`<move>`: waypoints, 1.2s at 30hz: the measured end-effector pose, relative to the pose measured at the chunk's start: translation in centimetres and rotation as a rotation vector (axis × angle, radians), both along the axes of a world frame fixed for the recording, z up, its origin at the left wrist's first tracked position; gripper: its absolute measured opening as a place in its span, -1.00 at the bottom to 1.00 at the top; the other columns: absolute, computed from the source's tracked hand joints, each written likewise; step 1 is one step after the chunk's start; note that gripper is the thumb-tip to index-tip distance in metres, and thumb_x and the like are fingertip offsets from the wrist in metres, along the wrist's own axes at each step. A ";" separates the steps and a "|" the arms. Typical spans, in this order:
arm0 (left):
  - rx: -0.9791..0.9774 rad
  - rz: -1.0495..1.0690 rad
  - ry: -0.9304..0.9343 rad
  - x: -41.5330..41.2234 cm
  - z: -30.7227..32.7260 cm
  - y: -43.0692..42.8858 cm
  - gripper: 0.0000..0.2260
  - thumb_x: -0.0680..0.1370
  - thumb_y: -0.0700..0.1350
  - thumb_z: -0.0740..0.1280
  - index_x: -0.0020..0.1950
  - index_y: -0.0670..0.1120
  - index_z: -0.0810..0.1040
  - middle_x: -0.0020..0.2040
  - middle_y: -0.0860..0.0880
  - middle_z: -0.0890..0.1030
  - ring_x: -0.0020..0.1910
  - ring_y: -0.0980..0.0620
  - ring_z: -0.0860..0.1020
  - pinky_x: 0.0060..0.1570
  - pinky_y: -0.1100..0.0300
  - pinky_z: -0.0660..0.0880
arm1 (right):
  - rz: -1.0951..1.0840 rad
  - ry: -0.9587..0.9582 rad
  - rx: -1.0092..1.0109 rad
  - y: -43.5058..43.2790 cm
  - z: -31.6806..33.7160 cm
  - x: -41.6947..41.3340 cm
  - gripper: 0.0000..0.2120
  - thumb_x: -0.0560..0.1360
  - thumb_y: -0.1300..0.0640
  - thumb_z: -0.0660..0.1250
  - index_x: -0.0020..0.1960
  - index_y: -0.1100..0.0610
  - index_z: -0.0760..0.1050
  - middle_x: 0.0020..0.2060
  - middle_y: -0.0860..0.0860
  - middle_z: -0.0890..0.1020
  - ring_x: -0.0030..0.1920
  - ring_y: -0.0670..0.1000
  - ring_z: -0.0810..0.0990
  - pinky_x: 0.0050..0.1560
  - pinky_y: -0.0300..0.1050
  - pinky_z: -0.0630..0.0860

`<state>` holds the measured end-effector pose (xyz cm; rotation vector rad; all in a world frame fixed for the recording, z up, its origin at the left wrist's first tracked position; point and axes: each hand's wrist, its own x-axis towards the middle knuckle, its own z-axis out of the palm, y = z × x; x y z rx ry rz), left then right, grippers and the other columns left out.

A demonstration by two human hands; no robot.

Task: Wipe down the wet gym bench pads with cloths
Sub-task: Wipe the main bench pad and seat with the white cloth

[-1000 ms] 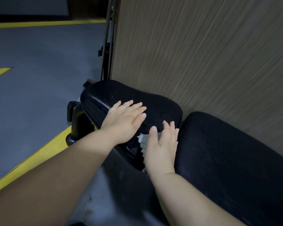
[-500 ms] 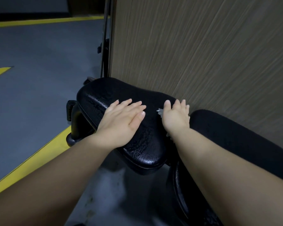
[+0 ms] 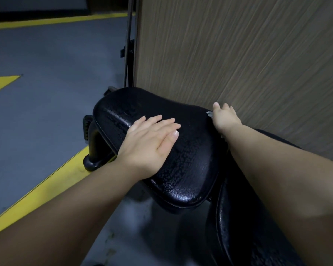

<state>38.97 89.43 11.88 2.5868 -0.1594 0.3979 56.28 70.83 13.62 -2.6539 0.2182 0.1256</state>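
A black, glossy seat pad (image 3: 181, 169) of the gym bench fills the middle of the view. My left hand (image 3: 150, 143) lies flat on its near left part, fingers straight. My right hand (image 3: 224, 118) presses a whitish cloth (image 3: 210, 114) against the pad's far right edge, close to the wall panel. Only small scraps of the cloth show beside and under that hand. A second black pad (image 3: 238, 227) lies lower right, partly covered by my right forearm.
A wood-grain panel (image 3: 238, 54) stands directly behind the bench. The black bench frame (image 3: 93, 150) sticks out under the seat pad's left side. Grey floor with yellow lines (image 3: 46, 187) spreads to the left. Thin black rods (image 3: 129, 45) run along the panel's edge.
My right hand slid the cloth from the gap between the two pads up and away to the seat pad's far right edge. My left hand stayed flat on the pad.
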 end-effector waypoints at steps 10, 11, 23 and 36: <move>-0.042 0.134 -0.044 0.0 -0.4 -0.2 -0.35 0.54 0.21 -0.26 0.45 0.07 0.39 0.45 0.17 0.38 0.51 0.14 0.16 0.48 0.16 -0.20 | 0.365 -0.074 -0.337 3.2 1.1 -12.7 -0.37 0.63 -0.13 -0.08 0.57 0.20 -0.08 0.57 0.12 -0.09 0.55 0.11 -0.18 0.51 0.08 -0.16; -0.044 0.154 -0.043 -0.1 -0.5 -0.1 -0.34 0.54 0.21 -0.26 0.45 0.06 0.39 0.46 0.16 0.37 0.51 0.14 0.15 0.48 0.16 -0.22 | 0.433 -0.098 -0.357 3.6 1.1 -15.2 -0.35 0.62 -0.16 -0.13 0.57 0.20 -0.12 0.56 0.11 -0.13 0.55 0.09 -0.22 0.51 0.05 -0.21; -0.071 0.214 0.009 -0.5 -0.9 0.4 -0.43 0.57 0.13 -0.18 0.54 0.07 0.25 0.54 0.19 0.19 0.54 0.20 -0.02 0.43 0.24 -0.34 | 0.700 -0.120 -0.344 4.4 1.1 -16.4 -0.36 0.62 -0.18 -0.14 0.57 0.10 -0.21 0.56 -0.05 -0.17 0.52 -0.08 -0.30 0.51 -0.08 -0.30; -0.135 0.231 -0.087 -0.7 -1.8 0.7 -0.40 0.56 0.18 -0.17 0.47 0.05 0.40 0.48 0.15 0.34 0.52 0.14 0.11 0.46 0.20 -0.28 | 0.467 -0.057 -0.234 4.2 1.6 -2.0 -0.34 0.60 -0.22 -0.01 0.59 0.01 -0.12 0.55 -0.06 0.10 0.54 -0.01 0.05 0.46 0.02 0.12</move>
